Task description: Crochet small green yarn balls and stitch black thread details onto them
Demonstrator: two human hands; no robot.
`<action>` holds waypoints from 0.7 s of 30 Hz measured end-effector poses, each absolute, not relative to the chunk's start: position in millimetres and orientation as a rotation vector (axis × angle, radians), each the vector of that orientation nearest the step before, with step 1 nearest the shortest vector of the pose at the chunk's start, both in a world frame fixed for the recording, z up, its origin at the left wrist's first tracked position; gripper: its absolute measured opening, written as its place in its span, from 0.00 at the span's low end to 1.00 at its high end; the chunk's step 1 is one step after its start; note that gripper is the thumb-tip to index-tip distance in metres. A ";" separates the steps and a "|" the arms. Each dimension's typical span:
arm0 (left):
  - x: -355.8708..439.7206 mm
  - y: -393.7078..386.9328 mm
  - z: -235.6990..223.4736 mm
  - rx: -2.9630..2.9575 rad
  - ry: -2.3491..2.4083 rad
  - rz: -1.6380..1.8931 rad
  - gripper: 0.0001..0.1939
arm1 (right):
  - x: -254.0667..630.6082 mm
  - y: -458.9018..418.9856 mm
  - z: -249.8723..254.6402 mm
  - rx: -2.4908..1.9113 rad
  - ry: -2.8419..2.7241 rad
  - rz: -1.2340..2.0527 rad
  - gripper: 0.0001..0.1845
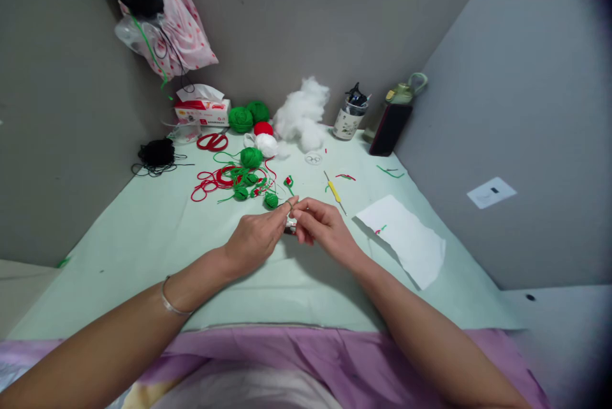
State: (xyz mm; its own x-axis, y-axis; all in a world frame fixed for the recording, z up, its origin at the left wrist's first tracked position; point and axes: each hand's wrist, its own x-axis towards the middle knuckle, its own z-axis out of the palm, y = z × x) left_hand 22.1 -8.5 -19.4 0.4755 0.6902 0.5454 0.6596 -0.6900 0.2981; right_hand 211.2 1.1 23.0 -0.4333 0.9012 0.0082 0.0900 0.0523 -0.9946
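Note:
My left hand (255,240) and my right hand (322,223) meet over the middle of the table. A thin strand of green yarn (289,204) runs at the left fingertips, and the left fingers are pressed together on it. The right thumb and index finger pinch at that same spot, the other fingers curled in. Just beyond the fingertips lies a small red and green crocheted piece (288,181) with a green tail. A green crocheted ball (271,200) rests beside it. Under the hands, a small white and dark item (290,225) is mostly hidden.
Green yarn balls (240,119), tangled red yarn (205,185), red-handled scissors (213,141) and black yarn (157,153) lie left. White stuffing (303,113) is piled behind. Rightward are a yellow crochet hook (333,191), torn paper (406,240), a pen cup (349,121) and a phone (391,130) against a bottle.

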 end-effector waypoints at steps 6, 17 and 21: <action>22.4 -9.3 -18.3 2.662 1.232 1.027 0.23 | 211.9 1.9 19.1 -0.994 -1.605 1.498 0.13; 22.4 -9.2 -20.3 2.690 1.258 0.978 0.24 | 210.7 2.1 18.4 -1.044 -1.597 1.493 0.14; 22.5 -9.3 -20.8 2.728 1.288 0.970 0.23 | 209.5 1.4 18.3 -1.052 -1.661 1.422 0.14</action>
State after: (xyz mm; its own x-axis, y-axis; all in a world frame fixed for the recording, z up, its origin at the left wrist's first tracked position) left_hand 22.5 -9.3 -20.8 0.4825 0.6911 0.5381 0.7079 -0.6695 0.2251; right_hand 209.5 1.4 18.3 -0.4250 0.9052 0.0029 0.1364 0.0672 -0.9884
